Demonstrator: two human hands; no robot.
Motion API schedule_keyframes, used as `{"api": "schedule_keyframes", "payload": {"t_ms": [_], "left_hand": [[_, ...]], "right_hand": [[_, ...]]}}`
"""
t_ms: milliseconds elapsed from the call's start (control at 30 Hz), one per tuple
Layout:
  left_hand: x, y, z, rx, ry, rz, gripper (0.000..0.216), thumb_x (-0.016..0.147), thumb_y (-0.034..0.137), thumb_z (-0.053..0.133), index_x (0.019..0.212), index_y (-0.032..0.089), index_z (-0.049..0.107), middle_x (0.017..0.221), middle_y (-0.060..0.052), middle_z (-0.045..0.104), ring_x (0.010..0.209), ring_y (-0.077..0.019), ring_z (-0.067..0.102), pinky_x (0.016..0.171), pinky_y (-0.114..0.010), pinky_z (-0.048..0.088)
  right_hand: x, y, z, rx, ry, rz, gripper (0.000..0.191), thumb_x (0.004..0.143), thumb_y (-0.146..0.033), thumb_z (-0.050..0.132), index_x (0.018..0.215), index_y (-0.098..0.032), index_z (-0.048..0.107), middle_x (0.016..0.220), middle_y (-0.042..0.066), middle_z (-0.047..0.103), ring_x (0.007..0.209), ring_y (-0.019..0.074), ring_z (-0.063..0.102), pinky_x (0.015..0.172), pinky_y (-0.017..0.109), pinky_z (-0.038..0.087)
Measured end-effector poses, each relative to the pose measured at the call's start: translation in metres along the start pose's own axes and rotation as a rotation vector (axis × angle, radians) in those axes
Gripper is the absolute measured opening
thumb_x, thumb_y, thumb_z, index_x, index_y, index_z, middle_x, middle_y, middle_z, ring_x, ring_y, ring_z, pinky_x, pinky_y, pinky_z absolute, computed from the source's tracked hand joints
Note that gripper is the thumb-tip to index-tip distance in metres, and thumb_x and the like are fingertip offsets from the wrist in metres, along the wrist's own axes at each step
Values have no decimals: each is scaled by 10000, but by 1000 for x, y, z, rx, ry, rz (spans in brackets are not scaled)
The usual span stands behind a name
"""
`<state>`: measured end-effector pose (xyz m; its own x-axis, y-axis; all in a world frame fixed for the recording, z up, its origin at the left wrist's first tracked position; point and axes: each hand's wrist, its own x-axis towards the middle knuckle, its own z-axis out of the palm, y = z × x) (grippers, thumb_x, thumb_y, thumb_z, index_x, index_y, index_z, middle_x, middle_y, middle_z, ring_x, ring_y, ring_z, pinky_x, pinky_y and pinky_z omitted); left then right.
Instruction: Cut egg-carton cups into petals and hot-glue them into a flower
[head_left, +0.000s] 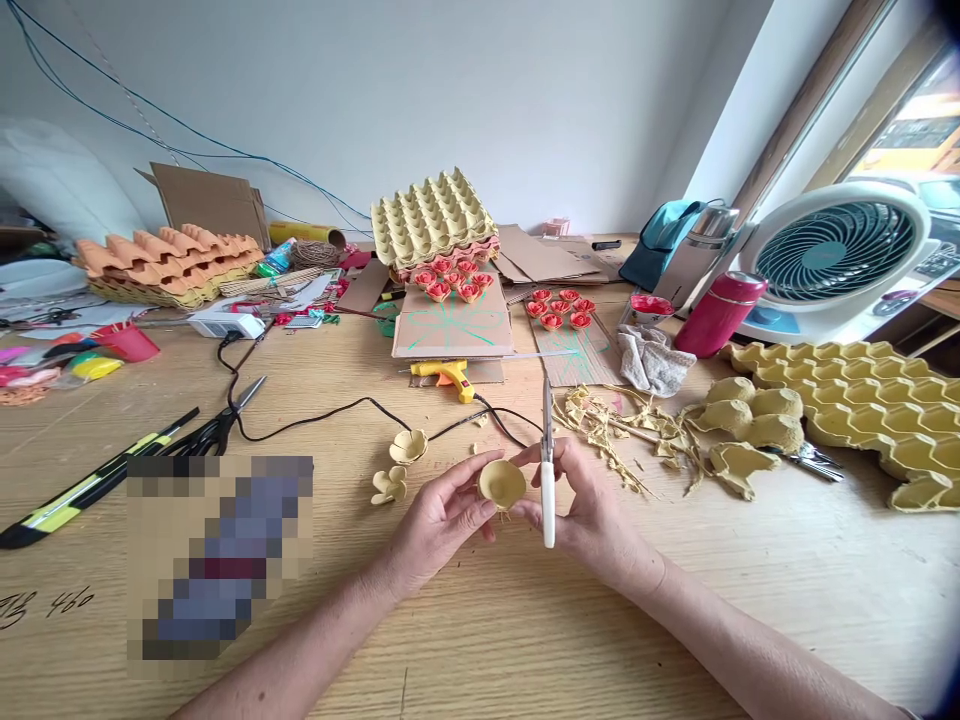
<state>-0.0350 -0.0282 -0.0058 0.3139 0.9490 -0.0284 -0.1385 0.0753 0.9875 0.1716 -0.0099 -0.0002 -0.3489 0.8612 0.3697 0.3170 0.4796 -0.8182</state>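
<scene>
My left hand (450,500) pinches a small round yellow egg-carton cup (502,484), its hollow facing up toward me. In my right hand (581,505) is a pair of scissors (548,490) with white handles, the blades pointing away from me and the fingers touching close to the cup's right side. Two cut flower-shaped cups (409,446) lie left of my hands. Beyond them a yellow glue gun (450,378) rests on its side with a black cord.
Yellow paper scraps (607,430), several cut cups (750,412) and an egg tray (862,400) lie right. Red paper flowers (454,280) stand on cardboard at the back. A utility knife (97,480) and black scissors (225,420) lie left. A red bottle (721,313) stands near a fan (832,250).
</scene>
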Motion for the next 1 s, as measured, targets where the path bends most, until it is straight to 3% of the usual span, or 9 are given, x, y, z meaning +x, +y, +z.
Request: {"api": "schedule_keyframes", "payload": {"t_ms": [267,400,667,833,1000], "left_hand": [[1,2,-3,-303,-66,-94,498,904,363,713,1376,261,592,1184,-94,681,947,-204,696,653,-236,576],[3,2,-11,-451,-88,-167,440,928,349,680,1348,237,616,1121,-92,704,927,-208,738,631,-209,554],[6,-1,-20,-669,-131,-258,439,899,387,702,1293,197,665,1093,-107,737,714,-129,693,539,-178,511],[5,3,-19,-680,-160,-238,482,872,371,724,1315,193,659,1113,-111,732,772,-140,700,583,-183,520],[3,1,-17,-510,-163,-181,494,877,293,739,1351,219,623,1037,-79,719,827,-148,713,633,-193,542]], "right_hand": [[2,0,-5,56,39,49,288,900,-362,686,1134,-223,590,992,38,625,831,188,566,762,335,478],[4,1,-7,136,53,122,262,920,-366,645,1130,-215,602,1071,64,644,829,185,573,741,339,470],[3,4,-5,185,5,155,251,907,-372,667,1096,-217,610,983,50,662,764,172,563,648,303,458],[3,1,-6,178,-1,149,227,901,-359,674,1063,-214,608,949,34,642,765,169,558,711,314,475],[3,1,-7,191,-11,149,250,907,-402,675,1063,-217,612,951,35,643,765,171,570,719,318,490]]}}
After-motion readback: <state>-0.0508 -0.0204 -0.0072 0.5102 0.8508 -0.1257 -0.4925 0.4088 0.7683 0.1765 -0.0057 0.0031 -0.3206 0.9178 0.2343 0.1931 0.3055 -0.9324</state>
